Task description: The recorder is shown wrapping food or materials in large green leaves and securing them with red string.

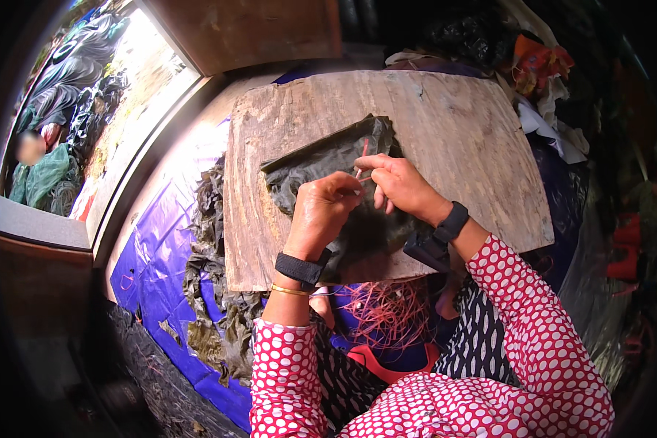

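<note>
String [365, 147], thin and pinkish red, sits between your hands above a dark folded sheet [317, 155] on the wooden worktop [467, 153]. Judging by your fingers, the step in hand is fine work on that strand; your next move likely calls for a light, steady pinch and controlled slack. At far left, glossy blue plastic [153, 270] lies creased beneath limp, crinkled dark pieces [233, 339]. Your left hand [321, 210] is curled nearly closed, thumb and index finger seemingly pinching the strand. The folded sheet under it looks thin, wrinkled and straight along its upper edge. Below, a springy tangle of red strips [390, 314] shows past the board's edge. Your right hand [400, 186] pinches the strand too, its other fingers loosely bent. Rough grain streaks the board beyond.
</note>
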Action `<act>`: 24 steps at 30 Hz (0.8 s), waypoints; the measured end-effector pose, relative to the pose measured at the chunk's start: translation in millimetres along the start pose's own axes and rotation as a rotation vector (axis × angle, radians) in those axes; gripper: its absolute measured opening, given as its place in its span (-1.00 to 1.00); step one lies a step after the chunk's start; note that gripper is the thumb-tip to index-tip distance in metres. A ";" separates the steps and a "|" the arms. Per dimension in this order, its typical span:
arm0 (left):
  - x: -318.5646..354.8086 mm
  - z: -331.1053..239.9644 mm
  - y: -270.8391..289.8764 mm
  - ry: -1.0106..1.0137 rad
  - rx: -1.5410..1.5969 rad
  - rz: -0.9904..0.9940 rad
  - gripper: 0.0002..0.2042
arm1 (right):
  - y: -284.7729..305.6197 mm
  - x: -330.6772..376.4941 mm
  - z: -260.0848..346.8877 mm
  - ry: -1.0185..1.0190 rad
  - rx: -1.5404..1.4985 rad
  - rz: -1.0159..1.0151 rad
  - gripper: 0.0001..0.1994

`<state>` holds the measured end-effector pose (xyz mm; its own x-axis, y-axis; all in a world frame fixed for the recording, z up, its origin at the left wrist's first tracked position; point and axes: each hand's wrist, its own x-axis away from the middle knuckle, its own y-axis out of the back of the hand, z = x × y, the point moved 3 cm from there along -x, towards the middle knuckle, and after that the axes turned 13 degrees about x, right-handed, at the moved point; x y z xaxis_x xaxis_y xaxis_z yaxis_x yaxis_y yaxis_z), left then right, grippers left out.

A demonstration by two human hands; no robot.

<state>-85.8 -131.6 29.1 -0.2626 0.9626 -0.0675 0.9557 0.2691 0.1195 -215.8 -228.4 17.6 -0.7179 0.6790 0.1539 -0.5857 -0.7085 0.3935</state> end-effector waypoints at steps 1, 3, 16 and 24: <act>-0.6 1.2 -0.4 0.001 -0.001 0.000 -0.89 | 0.2 0.5 1.5 0.015 0.011 -0.010 -0.60; -3.0 6.2 0.9 0.023 0.022 -0.086 -0.85 | 1.9 2.3 6.4 -0.013 0.012 0.023 -0.60; -11.4 17.5 2.9 0.196 0.300 -0.122 -0.93 | -5.4 21.6 27.7 0.416 0.076 -0.114 -0.62; -12.7 22.1 0.5 0.204 0.381 -0.027 -0.93 | -2.8 8.0 -1.2 0.023 -0.158 0.131 -0.62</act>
<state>-79.1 -144.4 8.1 -0.2722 0.9526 0.1359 0.9189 0.2993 -0.2569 -220.3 -221.2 16.6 -0.7988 0.5761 0.1733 -0.5374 -0.8128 0.2246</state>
